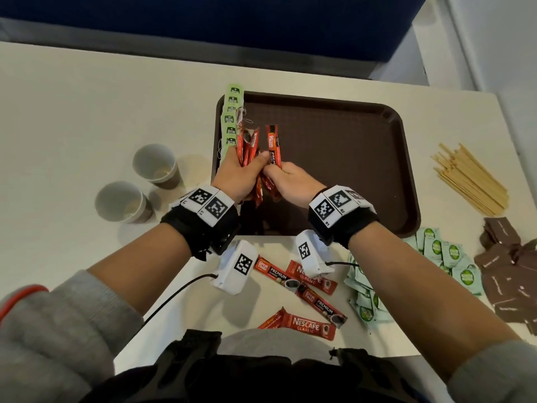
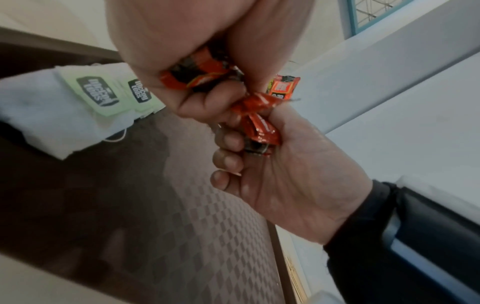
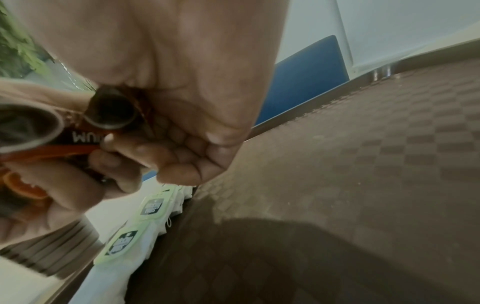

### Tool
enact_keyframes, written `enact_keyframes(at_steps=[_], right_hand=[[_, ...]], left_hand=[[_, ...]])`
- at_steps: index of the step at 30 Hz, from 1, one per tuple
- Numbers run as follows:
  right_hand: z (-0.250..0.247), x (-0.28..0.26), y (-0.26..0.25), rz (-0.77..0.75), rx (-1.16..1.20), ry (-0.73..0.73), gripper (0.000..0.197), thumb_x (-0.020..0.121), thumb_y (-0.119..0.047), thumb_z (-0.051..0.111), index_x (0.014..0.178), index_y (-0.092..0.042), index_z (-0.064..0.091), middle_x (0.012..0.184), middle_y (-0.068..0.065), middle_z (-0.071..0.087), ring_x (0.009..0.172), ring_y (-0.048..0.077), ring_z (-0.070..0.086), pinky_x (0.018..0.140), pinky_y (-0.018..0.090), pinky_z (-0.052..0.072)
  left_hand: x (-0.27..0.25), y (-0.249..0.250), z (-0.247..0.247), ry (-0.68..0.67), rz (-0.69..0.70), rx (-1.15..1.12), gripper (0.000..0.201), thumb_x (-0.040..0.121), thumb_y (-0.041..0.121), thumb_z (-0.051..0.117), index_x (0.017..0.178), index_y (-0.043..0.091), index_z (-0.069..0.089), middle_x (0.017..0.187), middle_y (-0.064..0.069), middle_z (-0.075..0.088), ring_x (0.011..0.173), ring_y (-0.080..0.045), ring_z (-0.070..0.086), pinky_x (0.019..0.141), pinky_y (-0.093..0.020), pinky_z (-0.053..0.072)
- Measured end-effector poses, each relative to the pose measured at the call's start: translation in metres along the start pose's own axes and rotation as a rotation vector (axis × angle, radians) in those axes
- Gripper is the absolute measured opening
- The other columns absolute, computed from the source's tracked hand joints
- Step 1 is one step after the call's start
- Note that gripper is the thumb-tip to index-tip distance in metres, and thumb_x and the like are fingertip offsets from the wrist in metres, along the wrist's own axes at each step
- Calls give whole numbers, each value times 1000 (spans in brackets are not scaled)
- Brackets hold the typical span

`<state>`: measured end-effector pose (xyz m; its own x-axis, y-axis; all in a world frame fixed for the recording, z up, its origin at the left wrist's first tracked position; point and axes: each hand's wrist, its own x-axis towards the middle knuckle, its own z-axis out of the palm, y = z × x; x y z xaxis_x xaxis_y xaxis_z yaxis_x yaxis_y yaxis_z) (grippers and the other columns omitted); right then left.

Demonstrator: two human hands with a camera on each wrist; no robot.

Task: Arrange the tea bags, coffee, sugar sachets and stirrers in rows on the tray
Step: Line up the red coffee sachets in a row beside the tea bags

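head | left hand [image 1: 236, 174] grips coffee bundle [image 1: 248, 148] | right hand [image 1: 293, 181] pinches single coffee stick [image 1: 273, 144] above tray [image 1: 348, 135]

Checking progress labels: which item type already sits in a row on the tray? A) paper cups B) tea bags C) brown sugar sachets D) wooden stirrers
B: the green-tagged tea bags line the left edge of the tray, while the stirrers and brown sachets lie on the table to its right.

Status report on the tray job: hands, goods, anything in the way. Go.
Left hand grips a bundle of coffee sticks; right hand pinches one stick. Tea bags rowed along tray left edge. Nothing in the way.
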<state>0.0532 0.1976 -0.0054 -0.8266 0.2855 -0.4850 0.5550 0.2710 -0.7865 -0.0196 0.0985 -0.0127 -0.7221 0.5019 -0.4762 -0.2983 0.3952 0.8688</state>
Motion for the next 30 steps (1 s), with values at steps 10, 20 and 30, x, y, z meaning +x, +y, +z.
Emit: enact_keyframes(at_steps=[10,20,30], right_hand=[[-13,17,12,46,-1,-59,34,97,-22,40,66,-11,50,54,4,43,52,18,41,58,30,39],[-28,16,10,138,-149,-317,45,96,-37,47,60,-11,54,39,-5,35,39,11,33,52,24,33],[-40,27,24,-114,-158,163,16,84,-30,67,88,-15,66,76,5,66,58,8,53,59,18,42]], left_hand=[[9,6,-8,144,20,79,29,84,26,54,112,17,60,108,-7,65,97,-22,63,95,-40,48],[11,2,-12,-26,120,224,8,87,36,64,85,28,64,80,10,63,82,-9,61,87,-26,46],[27,3,-12,149,53,232,21,89,38,60,86,18,63,94,-7,66,92,-22,63,90,-34,49]])
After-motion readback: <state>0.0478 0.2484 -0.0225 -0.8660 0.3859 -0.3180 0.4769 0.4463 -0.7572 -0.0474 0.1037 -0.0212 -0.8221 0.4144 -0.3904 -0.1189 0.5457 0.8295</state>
